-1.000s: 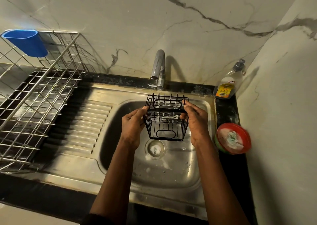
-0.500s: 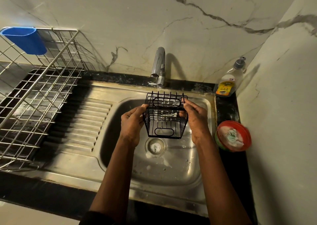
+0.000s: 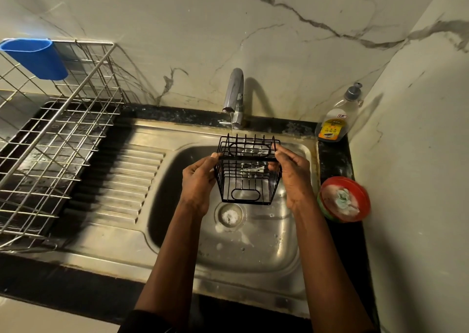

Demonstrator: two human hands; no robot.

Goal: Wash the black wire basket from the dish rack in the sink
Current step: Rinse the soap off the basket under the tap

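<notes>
black wire basket (image 3: 247,172): thin metal wire, matt black coating. sink (image 3: 253,251): brushed steel, dull sheen, smeared. tap (image 3: 234,91): polished metal. dish rack (image 3: 58,139): bright bare wire. cup (image 3: 35,57): smooth blue plastic. wall (image 3: 279,40): glossy veined marble. surface (image 3: 333,160): speckled black stone.

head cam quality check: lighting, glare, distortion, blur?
Head view: dim, warm light with hard shadows, the tap throwing one onto the wall; glare patches on the sink basin; wide-angle bending toward the edges, clear at the dish rack; black wire basket reasonably sharp, edges softer.
</notes>
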